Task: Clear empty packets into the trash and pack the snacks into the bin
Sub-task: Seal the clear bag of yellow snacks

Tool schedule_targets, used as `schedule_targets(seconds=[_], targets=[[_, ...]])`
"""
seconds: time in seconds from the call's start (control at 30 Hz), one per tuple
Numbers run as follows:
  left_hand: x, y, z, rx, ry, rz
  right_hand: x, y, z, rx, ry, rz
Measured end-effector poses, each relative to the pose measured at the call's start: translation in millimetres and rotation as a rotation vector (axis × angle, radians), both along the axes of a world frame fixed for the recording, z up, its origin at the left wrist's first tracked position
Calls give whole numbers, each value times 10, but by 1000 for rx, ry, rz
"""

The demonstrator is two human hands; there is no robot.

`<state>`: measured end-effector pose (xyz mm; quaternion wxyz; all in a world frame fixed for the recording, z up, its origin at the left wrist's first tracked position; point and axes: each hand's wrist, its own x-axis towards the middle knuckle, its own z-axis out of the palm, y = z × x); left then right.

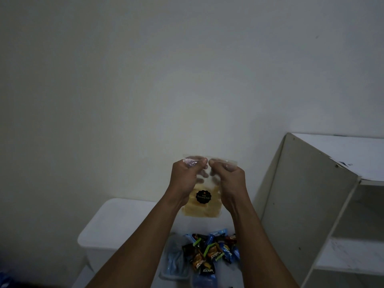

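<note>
Both my bare forearms [135, 246] reach up from the lower edge. Between them lies one loose heap of small glossy snack packets [212, 252], brown, black and blue with green ends, too overlapped for me to count. Just left of the heap sits one crinkled clear wrapper [175, 258] with a blue tint. My left hand [186, 180] and right hand [229, 179] hold one soft clear plastic pouch [199, 210] in the air above the heap. My fingers [202, 162] pinch its flat top strip, thumbs nearly meeting. Pale yellow flat sticks fill its lower half, behind one round black scalloped label [203, 196]. One white round-cornered plastic bin [116, 221] stands lower left, and one white board shelf unit [311, 204] stands at the right.
</note>
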<state>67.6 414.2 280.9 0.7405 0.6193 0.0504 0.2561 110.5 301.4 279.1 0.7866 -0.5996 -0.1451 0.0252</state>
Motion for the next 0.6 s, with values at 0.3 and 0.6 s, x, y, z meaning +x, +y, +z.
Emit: schedule_targets(seconds=[0.3,0.6], targets=[[3,-23,-47,11,0,46,-62,61,-11,3,-23,-43],[4,3,-101,-142,-37,121,6,46,-92,118,73,-83]])
